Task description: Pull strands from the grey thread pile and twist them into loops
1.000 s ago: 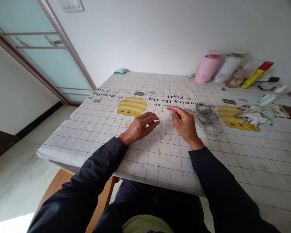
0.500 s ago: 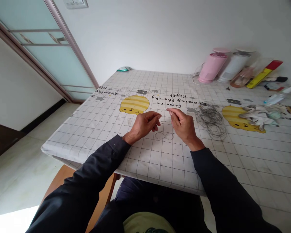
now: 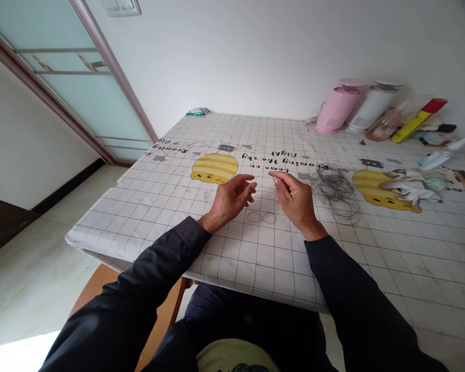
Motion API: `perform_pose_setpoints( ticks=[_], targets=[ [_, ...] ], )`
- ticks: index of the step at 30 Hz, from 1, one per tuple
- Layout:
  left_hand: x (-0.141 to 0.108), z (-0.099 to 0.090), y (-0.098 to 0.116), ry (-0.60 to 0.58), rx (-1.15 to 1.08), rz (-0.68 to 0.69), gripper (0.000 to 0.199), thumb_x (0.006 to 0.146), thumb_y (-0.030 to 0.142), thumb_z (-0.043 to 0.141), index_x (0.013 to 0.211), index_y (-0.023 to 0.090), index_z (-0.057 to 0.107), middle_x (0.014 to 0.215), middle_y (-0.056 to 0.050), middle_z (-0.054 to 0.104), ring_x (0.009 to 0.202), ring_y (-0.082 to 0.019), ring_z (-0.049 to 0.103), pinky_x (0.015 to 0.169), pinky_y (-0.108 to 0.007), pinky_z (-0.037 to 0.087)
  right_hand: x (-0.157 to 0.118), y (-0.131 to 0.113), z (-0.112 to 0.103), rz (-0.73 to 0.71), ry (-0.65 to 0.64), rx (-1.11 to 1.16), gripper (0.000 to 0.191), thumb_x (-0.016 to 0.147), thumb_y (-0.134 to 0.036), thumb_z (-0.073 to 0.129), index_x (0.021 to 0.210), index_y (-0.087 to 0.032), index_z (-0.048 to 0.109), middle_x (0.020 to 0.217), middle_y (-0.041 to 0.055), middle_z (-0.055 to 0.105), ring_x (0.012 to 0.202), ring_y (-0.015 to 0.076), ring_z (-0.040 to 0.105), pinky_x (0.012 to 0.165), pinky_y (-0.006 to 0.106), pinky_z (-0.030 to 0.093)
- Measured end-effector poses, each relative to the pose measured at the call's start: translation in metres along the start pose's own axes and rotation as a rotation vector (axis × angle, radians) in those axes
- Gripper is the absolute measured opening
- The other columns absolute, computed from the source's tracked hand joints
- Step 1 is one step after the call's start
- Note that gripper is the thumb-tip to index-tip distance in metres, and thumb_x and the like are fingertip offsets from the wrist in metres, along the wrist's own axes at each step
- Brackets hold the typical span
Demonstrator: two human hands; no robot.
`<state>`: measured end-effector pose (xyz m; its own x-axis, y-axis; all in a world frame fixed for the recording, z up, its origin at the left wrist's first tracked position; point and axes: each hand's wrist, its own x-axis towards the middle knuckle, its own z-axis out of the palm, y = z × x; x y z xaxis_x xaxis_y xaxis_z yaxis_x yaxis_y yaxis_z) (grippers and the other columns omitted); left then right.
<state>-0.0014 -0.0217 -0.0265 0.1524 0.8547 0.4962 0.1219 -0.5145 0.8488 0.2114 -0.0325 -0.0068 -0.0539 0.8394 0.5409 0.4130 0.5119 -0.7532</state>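
My left hand (image 3: 232,199) is over the table with its index finger stretched forward and its thumb against the curled fingers. Facing it, my right hand (image 3: 294,199) has its thumb and fingertips drawn together. A small gap separates the two hands. Anything between the fingertips of either hand is too thin to make out. Two thin wire rings (image 3: 261,218) show side by side on the tablecloth, just below the gap. Right of my right hand lies a loose tangle of thin dark wire (image 3: 337,194).
A checked tablecloth (image 3: 147,206) covers the table. Along the wall are a pink cylinder (image 3: 338,110), a white cylinder (image 3: 372,109), bottles and a yellow-red box (image 3: 418,121). A crumpled cloth (image 3: 405,187) lies right; a green packet (image 3: 197,111) is at the far left corner.
The index finger of my left hand has lifted and straightened away from its thumb. My right hand has shifted very slightly, its thumb higher beside the index finger. The rings look unchanged.
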Motion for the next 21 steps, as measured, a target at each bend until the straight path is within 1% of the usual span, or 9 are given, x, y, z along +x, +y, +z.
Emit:
perform_pose_setpoints(
  ticks=[2, 4, 6, 8, 10, 13, 16, 21],
  targets=[
    [-0.002, -0.002, 0.004, 0.082, 0.241, 0.185, 0.034, 0.110, 0.039, 0.074, 0.135, 0.017, 0.070, 0.115, -0.011, 0.081, 0.074, -0.013, 0.077, 0.054, -0.022, 0.063, 0.000, 0.000, 0.001, -0.020, 0.002, -0.033, 0.034, 0.115, -0.046, 0.059, 0.127, -0.025, 0.083, 0.067, 0.0002, 0.067, 0.067, 0.0209, 0.070, 0.066, 0.037, 0.060],
    [-0.005, -0.003, 0.010, 0.142, 0.445, 0.378, 0.032, 0.111, 0.031, 0.073, 0.140, 0.019, 0.069, 0.134, -0.014, 0.078, 0.086, -0.015, 0.080, 0.064, -0.025, 0.067, 0.000, 0.000, 0.001, -0.049, 0.004, -0.053, 0.034, 0.115, -0.046, 0.059, 0.127, -0.025, 0.083, 0.068, 0.0013, 0.069, 0.074, 0.0229, 0.075, 0.070, 0.038, 0.062],
    [-0.008, -0.003, 0.014, 0.118, 0.557, 0.530, 0.031, 0.112, 0.026, 0.070, 0.143, 0.021, 0.068, 0.140, -0.014, 0.077, 0.104, -0.019, 0.082, 0.077, -0.029, 0.071, 0.000, 0.001, 0.002, -0.074, 0.008, -0.060, 0.035, 0.115, -0.046, 0.058, 0.127, -0.024, 0.083, 0.072, 0.0025, 0.071, 0.078, 0.0237, 0.077, 0.074, 0.039, 0.064],
    [-0.011, -0.001, 0.013, 0.045, 0.629, 0.623, 0.032, 0.113, 0.024, 0.069, 0.144, 0.021, 0.067, 0.138, -0.013, 0.079, 0.116, -0.021, 0.082, 0.086, -0.031, 0.072, 0.000, 0.002, 0.003, -0.093, 0.011, -0.066, 0.035, 0.115, -0.046, 0.059, 0.126, -0.024, 0.083, 0.076, 0.0033, 0.074, 0.078, 0.0231, 0.077, 0.076, 0.039, 0.064],
    [-0.012, 0.001, 0.010, -0.007, 0.685, 0.662, 0.027, 0.113, 0.023, 0.068, 0.141, 0.019, 0.069, 0.131, -0.012, 0.081, 0.112, -0.021, 0.083, 0.086, -0.031, 0.071, -0.001, 0.001, 0.005, -0.092, 0.004, -0.063, 0.034, 0.115, -0.047, 0.059, 0.126, -0.024, 0.083, 0.077, 0.0031, 0.075, 0.076, 0.0223, 0.076, 0.077, 0.039, 0.064],
    [-0.012, 0.002, 0.005, -0.031, 0.729, 0.654, 0.016, 0.115, 0.022, 0.065, 0.127, 0.018, 0.074, 0.120, -0.010, 0.083, 0.098, -0.019, 0.083, 0.079, -0.029, 0.069, -0.002, 0.000, 0.007, -0.046, -0.012, -0.035, 0.035, 0.116, -0.046, 0.058, 0.128, -0.024, 0.082, 0.072, 0.0011, 0.072, 0.070, 0.0207, 0.072, 0.074, 0.038, 0.062],
    [-0.010, 0.000, 0.005, -0.047, 0.751, 0.649, 0.014, 0.116, 0.025, 0.064, 0.121, 0.018, 0.075, 0.115, -0.010, 0.083, 0.097, -0.019, 0.083, 0.077, -0.029, 0.068, -0.004, -0.001, 0.008, 0.005, -0.021, 0.000, 0.037, 0.115, -0.049, 0.059, 0.130, -0.024, 0.081, 0.066, -0.0009, 0.066, 0.064, 0.0193, 0.067, 0.067, 0.035, 0.058],
    [-0.008, -0.004, 0.010, -0.069, 0.811, 0.720, 0.012, 0.116, 0.024, 0.063, 0.117, 0.017, 0.072, 0.110, -0.010, 0.082, 0.093, -0.019, 0.081, 0.071, -0.029, 0.064, -0.005, -0.001, 0.009, 0.037, -0.017, 0.038, 0.041, 0.114, -0.056, 0.059, 0.129, -0.025, 0.082, 0.068, -0.0007, 0.067, 0.057, 0.0166, 0.061, 0.055, 0.031, 0.052]
  ],
)
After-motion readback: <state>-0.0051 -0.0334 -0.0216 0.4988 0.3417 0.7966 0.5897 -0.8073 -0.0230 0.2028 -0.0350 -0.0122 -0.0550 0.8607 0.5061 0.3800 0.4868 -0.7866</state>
